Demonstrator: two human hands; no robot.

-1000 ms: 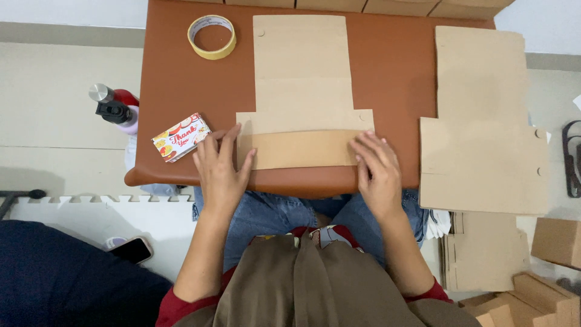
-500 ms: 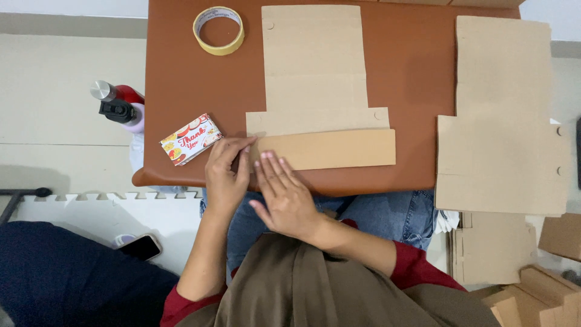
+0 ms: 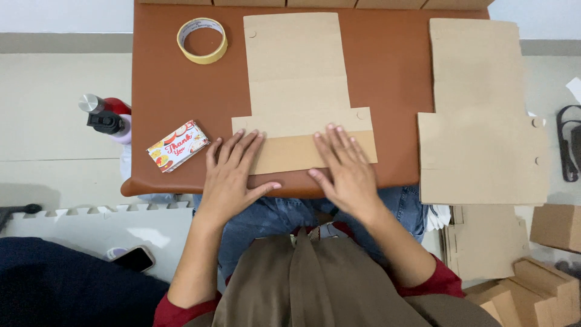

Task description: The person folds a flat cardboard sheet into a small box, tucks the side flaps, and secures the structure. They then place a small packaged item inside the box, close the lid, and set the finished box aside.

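- A flat cardboard box blank (image 3: 296, 85) lies on the brown table (image 3: 387, 72), straight ahead of the seated person; its long axis runs away from the body toward the far edge, and its wide end is nearest the lap.
- The nearest flap (image 3: 305, 152), a darker tan strip, is folded over along the blank's near end, its own long axis running left to right, across the line of the arms.
- The left hand (image 3: 233, 175) lies open and flat, fingers spread, on the flap's left end, with the palm partly on the bare table; it grips nothing.
- The right hand (image 3: 345, 166) lies open and flat on the flap's right half, fingers pointing away; it also grips nothing. Both hands touch the flap, and the right sits more fully on the cardboard.
- One roll of yellowish tape (image 3: 202, 40) lies flat near the far left corner, well apart from both hands.
- One small printed card pack (image 3: 178, 146) rests tilted just beside the left hand, not touching it.
- A second flat blank (image 3: 481, 115) overhangs the table's right edge, with at least one more flat sheet below it.
- On the floor: several folded boxes (image 3: 544, 266) at right, their number uncertain, one bottle (image 3: 106, 115) at left, one phone (image 3: 134, 258) near the left elbow.
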